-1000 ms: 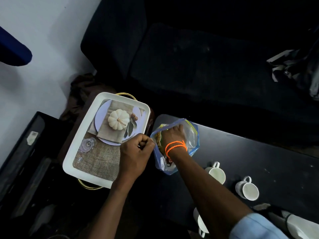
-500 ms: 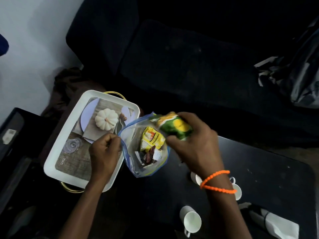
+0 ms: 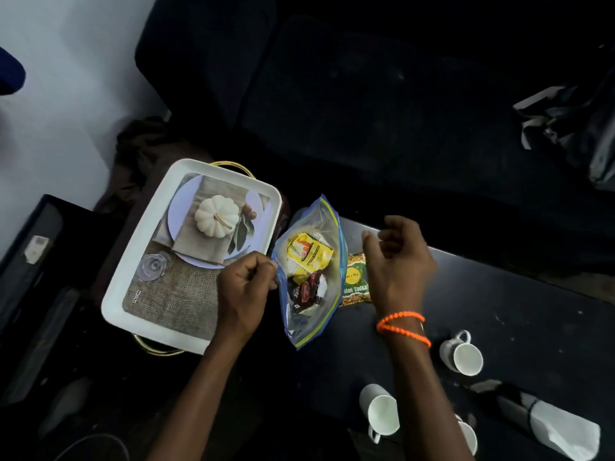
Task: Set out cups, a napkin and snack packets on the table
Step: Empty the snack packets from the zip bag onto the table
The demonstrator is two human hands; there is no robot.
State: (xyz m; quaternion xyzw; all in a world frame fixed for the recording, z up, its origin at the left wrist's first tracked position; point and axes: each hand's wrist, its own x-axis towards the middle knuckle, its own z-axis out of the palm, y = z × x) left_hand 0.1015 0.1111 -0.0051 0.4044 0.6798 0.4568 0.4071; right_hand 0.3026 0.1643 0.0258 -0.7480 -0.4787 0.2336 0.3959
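A clear zip bag (image 3: 309, 314) with a blue edge stands open at the left end of the black table (image 3: 515, 304); a yellow packet (image 3: 309, 252) and a dark red packet (image 3: 307, 291) show inside. My left hand (image 3: 244, 291) pinches the bag's left rim. A green and yellow snack packet (image 3: 356, 281) lies flat on the table just right of the bag. My right hand (image 3: 397, 261) hovers over that packet, fingers apart, holding nothing. Three white cups (image 3: 462, 356) (image 3: 381, 410) (image 3: 467, 435) stand near the table's front. A rolled white napkin (image 3: 552, 424) lies at the front right.
A white tray (image 3: 133, 264) with a printed pumpkin picture and gold handles sits left of the table. A dark sofa (image 3: 366, 94) runs behind, with a crumpled dark bag (image 3: 572, 128) on its right end. A black case (image 3: 40, 261) lies on the floor at left.
My right hand pulled the green and yellow packet out of the bag, laid it on the table beside the bag and let go. My left hand kept hold of the bag's rim.
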